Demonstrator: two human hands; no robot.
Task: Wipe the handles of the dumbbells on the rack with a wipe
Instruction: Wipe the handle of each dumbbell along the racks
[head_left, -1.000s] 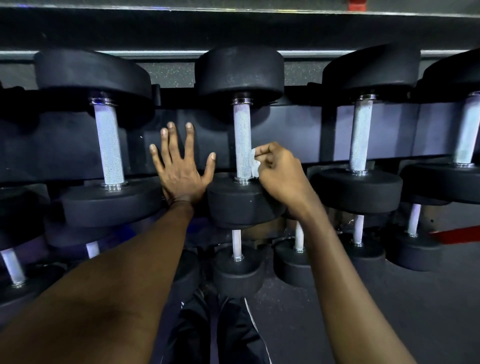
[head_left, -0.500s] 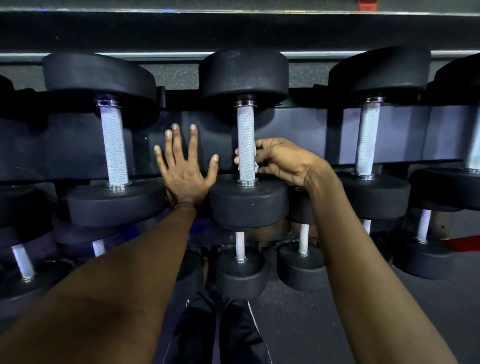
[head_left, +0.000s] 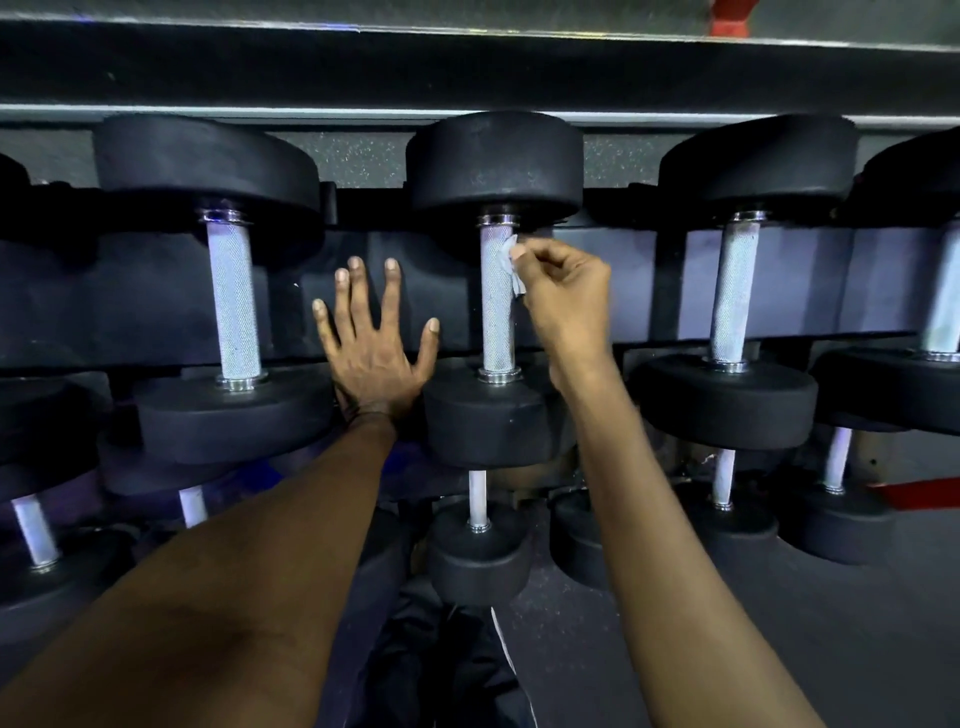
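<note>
Our right hand (head_left: 566, 296) pinches the wipe (head_left: 511, 265) against the right side of the middle handle (head_left: 497, 312), near its top end. Our left hand (head_left: 374, 358) lies flat on the rack (head_left: 649, 291) just left of it, fingers (head_left: 356, 280) spread wide. The wipe is small and the knurling is rough, so we judge it could snag and slip from the pinch, or leave the handle's hidden side unwiped. We can read no brand, label or writing.
</note>
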